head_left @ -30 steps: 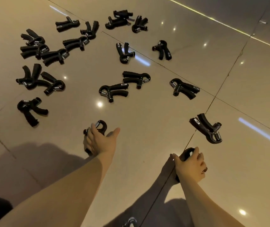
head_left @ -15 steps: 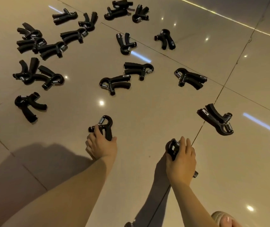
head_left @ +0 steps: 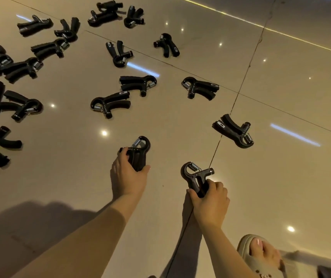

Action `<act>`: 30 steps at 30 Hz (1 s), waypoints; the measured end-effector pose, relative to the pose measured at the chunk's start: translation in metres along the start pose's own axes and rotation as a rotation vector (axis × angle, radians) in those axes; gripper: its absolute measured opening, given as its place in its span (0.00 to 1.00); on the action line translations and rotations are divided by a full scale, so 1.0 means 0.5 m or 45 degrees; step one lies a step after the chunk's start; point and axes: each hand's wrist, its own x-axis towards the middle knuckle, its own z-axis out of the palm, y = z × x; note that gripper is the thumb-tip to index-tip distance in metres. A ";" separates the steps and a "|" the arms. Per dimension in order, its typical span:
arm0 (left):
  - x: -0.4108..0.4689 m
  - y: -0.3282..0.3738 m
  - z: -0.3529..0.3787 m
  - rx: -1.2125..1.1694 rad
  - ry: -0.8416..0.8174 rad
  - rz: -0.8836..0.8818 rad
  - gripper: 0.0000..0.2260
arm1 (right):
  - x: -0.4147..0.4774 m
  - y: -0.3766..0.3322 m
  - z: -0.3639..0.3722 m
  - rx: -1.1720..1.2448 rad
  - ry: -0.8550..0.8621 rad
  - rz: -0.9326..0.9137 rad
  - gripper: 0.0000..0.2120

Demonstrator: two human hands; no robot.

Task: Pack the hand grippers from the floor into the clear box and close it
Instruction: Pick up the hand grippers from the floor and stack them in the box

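My left hand (head_left: 127, 175) is closed around the handles of a black hand gripper (head_left: 138, 152), its spring end pointing up and away from me. My right hand (head_left: 210, 201) holds a second black hand gripper (head_left: 195, 174) by its handles, raised off the floor. Several more black hand grippers lie scattered on the glossy tiled floor (head_left: 281, 177): one just right of my hands (head_left: 233, 131), two in the middle (head_left: 110, 103) (head_left: 138, 84), one further right (head_left: 199, 88), and a dense group at the left (head_left: 20, 67). The clear box is not in view.
My foot in a beige sandal (head_left: 261, 255) stands at the bottom right. Dark tile joints cross the floor. Bare tile stretches to the right and in front of my arms; ceiling lights reflect in it.
Both hands have closed on a hand gripper each and lifted them from the floor. The view has shifted so that my sandalled foot shows at the bottom right.
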 end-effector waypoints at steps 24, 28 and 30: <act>0.032 0.608 -0.175 -0.705 -0.083 0.541 0.33 | 0.294 -0.323 -0.494 0.921 0.562 -0.377 0.26; -0.067 0.738 -0.233 -0.764 -0.080 0.765 0.32 | 0.252 -0.305 -0.655 1.025 0.767 -0.465 0.26; -0.129 0.796 -0.258 -0.779 -0.086 0.879 0.33 | 0.225 -0.286 -0.733 1.057 0.863 -0.492 0.27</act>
